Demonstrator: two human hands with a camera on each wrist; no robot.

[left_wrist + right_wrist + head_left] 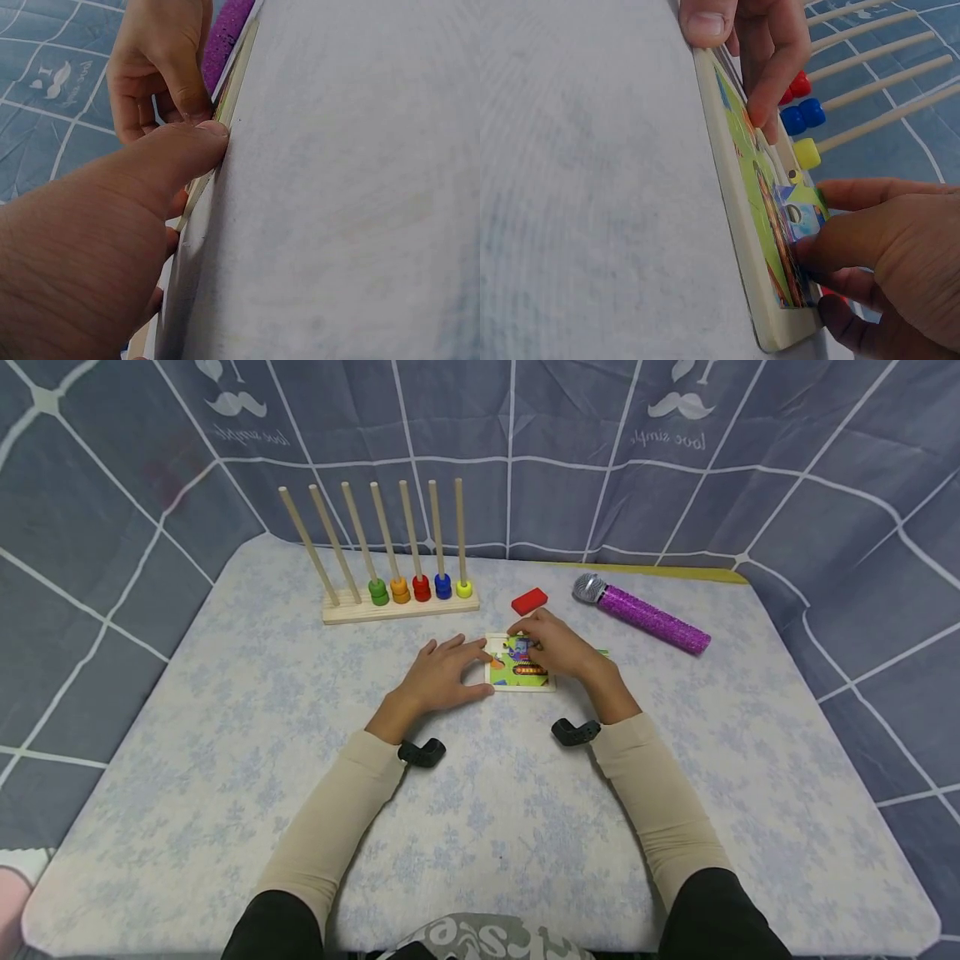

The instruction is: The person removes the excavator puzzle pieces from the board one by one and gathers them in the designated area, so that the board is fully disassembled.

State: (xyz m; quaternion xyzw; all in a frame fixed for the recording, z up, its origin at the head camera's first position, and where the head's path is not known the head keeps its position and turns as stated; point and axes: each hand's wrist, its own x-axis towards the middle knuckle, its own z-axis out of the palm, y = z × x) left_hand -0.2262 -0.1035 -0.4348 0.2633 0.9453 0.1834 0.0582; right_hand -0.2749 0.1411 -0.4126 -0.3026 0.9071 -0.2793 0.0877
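A small wooden picture puzzle board (519, 687) with a pale frame and a bright green picture lies on the table between the hands. My left hand (447, 677) rests at its left side, the thumb touching the near corner and the index finger on the picture's edge. Over the far right part, my right hand (558, 646) pinches a puzzle piece (802, 214), blue and green with a big eye printed on it. The piece tilts up from the picture in the right wrist view. The fingers hide part of the picture.
Behind stands a wooden peg rack (401, 610) with upright rods and coloured beads. A red block (529, 602) lies just beyond the puzzle. To the right is a purple glittery microphone (652, 618). A green sliver (603, 652) shows beside the right wrist.
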